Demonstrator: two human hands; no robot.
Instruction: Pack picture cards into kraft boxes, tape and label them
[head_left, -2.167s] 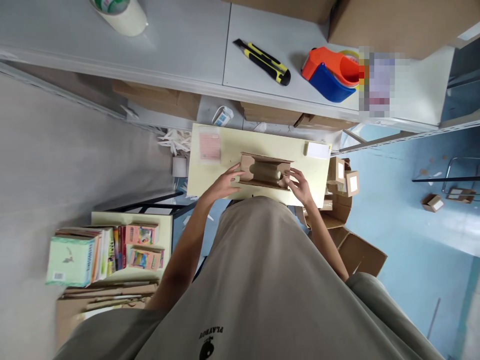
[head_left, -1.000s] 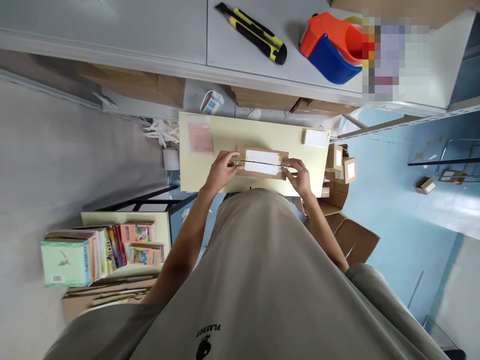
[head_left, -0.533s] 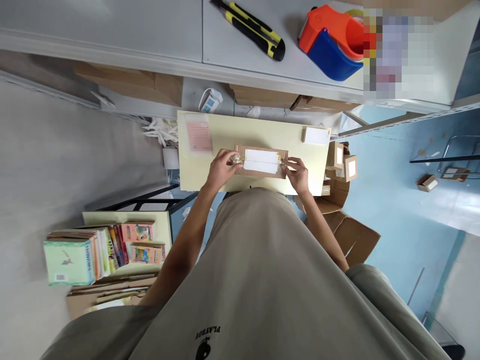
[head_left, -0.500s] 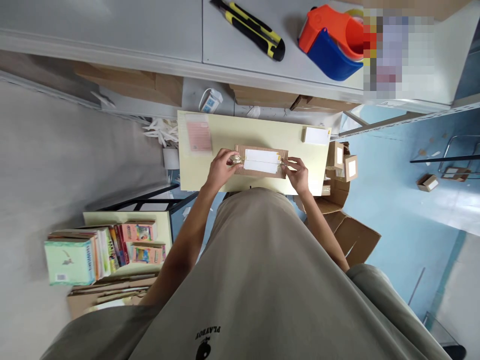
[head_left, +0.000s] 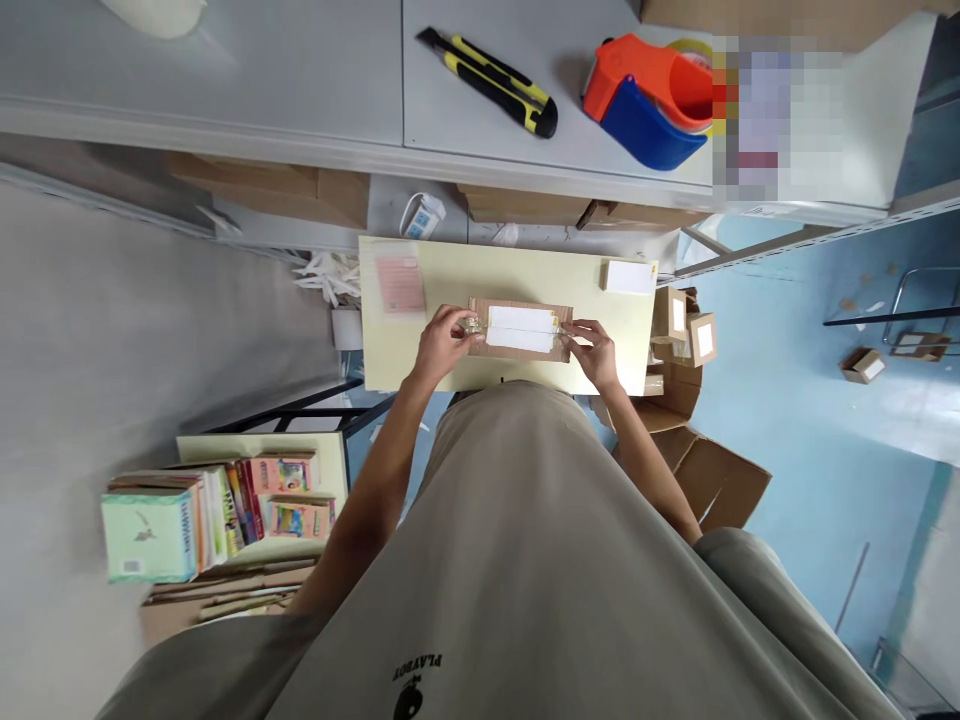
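Note:
A flat brown cardboard box [head_left: 517, 352] lies on the pale yellow table [head_left: 525, 262] in front of me. On its top is a white label [head_left: 521, 328] with a thin line running lengthwise across it. Shiny clear tape [head_left: 472, 325] shows at the box's left end, where the thumb and fingers of my left hand [head_left: 440, 345] are closed. At the opposite end, my right hand [head_left: 594, 355] grips the box's right edge with thumb and fingertips, by another shiny bit of tape. The fingertips partly hide both ends.
A pink sheet [head_left: 400, 284] lies at the table's left, a white box [head_left: 630, 276] at its back right. The shelf above holds a utility knife [head_left: 495, 82] and an orange-blue tape dispenser [head_left: 649, 100]. Books [head_left: 217, 510] stand lower left; open cartons [head_left: 705, 475] sit right.
The whole view has shifted slightly, so the shelf and table appear a little lower. Both hands stay at the box's ends, with only slight finger movement.

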